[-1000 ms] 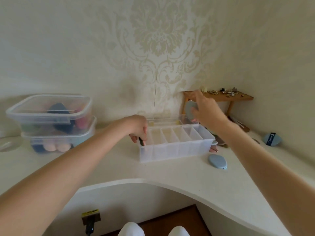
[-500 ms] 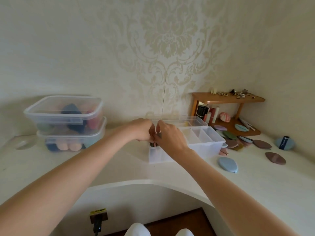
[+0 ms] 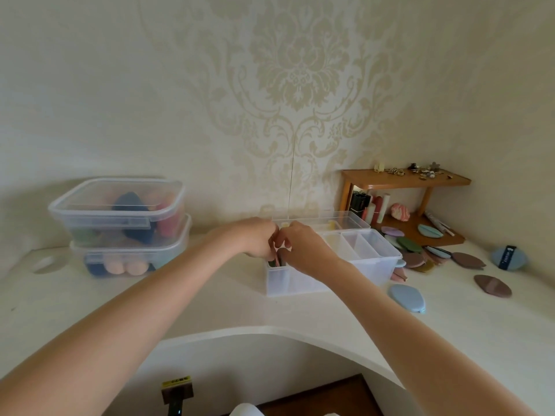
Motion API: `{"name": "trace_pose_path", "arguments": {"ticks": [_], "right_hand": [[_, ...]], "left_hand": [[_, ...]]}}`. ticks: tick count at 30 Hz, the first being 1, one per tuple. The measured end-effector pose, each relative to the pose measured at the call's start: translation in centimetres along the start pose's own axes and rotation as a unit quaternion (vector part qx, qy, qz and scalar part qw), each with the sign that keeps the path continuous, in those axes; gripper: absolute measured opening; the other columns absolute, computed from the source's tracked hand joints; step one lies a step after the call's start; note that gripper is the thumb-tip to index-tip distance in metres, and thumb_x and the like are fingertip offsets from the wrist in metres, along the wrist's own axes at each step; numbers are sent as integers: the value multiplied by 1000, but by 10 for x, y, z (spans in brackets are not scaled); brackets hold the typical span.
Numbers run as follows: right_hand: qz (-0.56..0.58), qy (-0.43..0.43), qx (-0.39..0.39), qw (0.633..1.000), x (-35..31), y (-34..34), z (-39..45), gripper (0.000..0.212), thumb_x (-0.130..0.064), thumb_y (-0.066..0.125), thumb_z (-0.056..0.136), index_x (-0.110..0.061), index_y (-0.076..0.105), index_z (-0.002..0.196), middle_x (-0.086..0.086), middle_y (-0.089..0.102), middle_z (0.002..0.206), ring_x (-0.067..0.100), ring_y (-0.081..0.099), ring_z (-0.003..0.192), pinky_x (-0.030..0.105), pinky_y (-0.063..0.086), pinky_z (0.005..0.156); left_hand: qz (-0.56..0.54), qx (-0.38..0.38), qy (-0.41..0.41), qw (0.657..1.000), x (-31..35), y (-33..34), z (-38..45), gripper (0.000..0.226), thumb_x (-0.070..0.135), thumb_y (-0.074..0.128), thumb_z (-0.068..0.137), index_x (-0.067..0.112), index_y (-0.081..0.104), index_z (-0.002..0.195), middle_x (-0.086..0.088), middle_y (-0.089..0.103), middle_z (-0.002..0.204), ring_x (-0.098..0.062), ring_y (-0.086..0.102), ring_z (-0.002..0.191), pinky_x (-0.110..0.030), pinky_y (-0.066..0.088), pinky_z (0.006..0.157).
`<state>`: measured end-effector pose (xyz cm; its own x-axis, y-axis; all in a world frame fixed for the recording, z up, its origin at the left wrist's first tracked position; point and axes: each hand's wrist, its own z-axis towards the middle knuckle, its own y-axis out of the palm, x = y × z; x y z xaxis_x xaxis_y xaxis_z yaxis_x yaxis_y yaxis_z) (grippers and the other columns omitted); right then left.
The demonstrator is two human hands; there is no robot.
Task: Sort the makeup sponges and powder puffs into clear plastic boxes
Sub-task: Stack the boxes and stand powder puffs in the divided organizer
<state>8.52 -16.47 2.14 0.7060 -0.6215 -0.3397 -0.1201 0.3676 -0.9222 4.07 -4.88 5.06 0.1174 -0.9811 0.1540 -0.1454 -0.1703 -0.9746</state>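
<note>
A: What fills the view, biggest first?

B: The counter (image 3: 210, 301), curved at its front edge. On its left, two stacked lidded boxes (image 3: 120, 223) with sponges inside. At centre, the divided box (image 3: 345, 265) with upright slots side by side. At far right, a wooden shelf (image 3: 405, 181).

A: And the hands?

B: Both meet over the leftmost slot (image 3: 277, 265) of the divided box. The left hand (image 3: 255, 238) has its fingers curled down at the slot's mouth. The right hand (image 3: 303, 250) is curled too, fingertips at the same spot. Dark and pink puff edges (image 3: 275, 262) stand upright between them. I judge both hands pinch those puffs, though the contact is mostly hidden.

A: What does the next move hinge on?

B: The loose puffs (image 3: 420, 253) lie flat to the right of the box, before the shelf. A blue puff (image 3: 407, 297) sits nearest, just off the box's right front corner, long axis running left-back to right-front. The right hand is nearer all of them. Each must be tipped on edge to enter a slot, I think.
</note>
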Motion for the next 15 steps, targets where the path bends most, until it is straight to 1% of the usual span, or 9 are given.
{"name": "trace_pose_path", "arguments": {"ticks": [2, 5, 6, 8, 9, 10, 12, 14, 15], "right_hand": [[25, 1, 27, 999, -1, -4, -3, 25, -5, 47, 90, -7, 68, 104, 11, 62, 111, 25, 61, 98, 26, 45, 81], [52, 12, 69, 996, 3, -29, -11, 27, -5, 43, 92, -6, 68, 101, 9, 68, 103, 19, 60, 80, 26, 48, 75], [49, 24, 85, 995, 8, -40, -14, 27, -5, 42, 93, -5, 68, 102, 9, 68, 100, 18, 59, 77, 28, 49, 75], [26, 68, 110, 991, 27, -63, -18, 25, -7, 44, 92, -2, 67, 101, 9, 68, 97, 21, 62, 78, 30, 52, 75], [-2, 98, 103, 990, 38, -73, -19, 24, -7, 46, 92, 0, 68, 100, 10, 69, 94, 23, 64, 79, 31, 53, 75], [-41, 135, 75, 987, 50, -82, -21, 22, -7, 48, 91, 1, 66, 99, 11, 68, 88, 24, 64, 78, 31, 53, 72], [-123, 206, -14, 971, 71, -93, -36, 19, -5, 54, 88, 3, 62, 104, 7, 62, 73, 20, 60, 67, 26, 48, 60], [-161, 253, -84, 950, 88, -93, -54, 26, -2, 60, 84, 2, 60, 109, 3, 54, 62, 15, 54, 56, 21, 45, 53], [-175, 263, -110, 942, 95, -89, -61, 29, -3, 61, 83, 1, 59, 112, 2, 51, 60, 13, 51, 53, 18, 43, 51]], "left_hand": [[-6, 23, -2, 1000, 1, 2, -1, 30, 17, 56, 87, 16, 59, 117, -2, 64, 120, -23, 59, 109, -32, 47, 88], [-13, 46, -9, 999, 2, 2, -2, 28, 13, 52, 89, 17, 59, 117, 1, 62, 123, -20, 57, 113, -28, 44, 88], [-15, 53, -12, 998, 3, 1, -3, 28, 12, 51, 90, 17, 59, 116, 1, 61, 125, -20, 56, 115, -28, 44, 88], [-20, 66, -14, 998, 6, -2, -5, 27, 12, 49, 91, 16, 60, 115, 1, 59, 125, -20, 55, 115, -28, 43, 91], [-19, 72, -15, 997, 7, -3, -5, 27, 12, 49, 91, 15, 61, 114, 0, 60, 124, -20, 55, 115, -29, 43, 92], [-15, 79, -15, 997, 9, -4, -6, 26, 12, 49, 90, 15, 62, 113, 0, 60, 123, -21, 55, 114, -30, 44, 92], [0, 94, -9, 996, 13, -1, -5, 26, 12, 50, 89, 15, 62, 111, -2, 60, 123, -22, 55, 113, -31, 45, 93], [9, 106, -5, 994, 18, 1, -3, 25, 11, 50, 88, 15, 63, 109, -2, 61, 121, -22, 56, 111, -32, 46, 92], [11, 105, -4, 994, 20, 3, -3, 25, 10, 50, 87, 15, 63, 108, -3, 62, 120, -23, 56, 110, -32, 46, 91]]}}
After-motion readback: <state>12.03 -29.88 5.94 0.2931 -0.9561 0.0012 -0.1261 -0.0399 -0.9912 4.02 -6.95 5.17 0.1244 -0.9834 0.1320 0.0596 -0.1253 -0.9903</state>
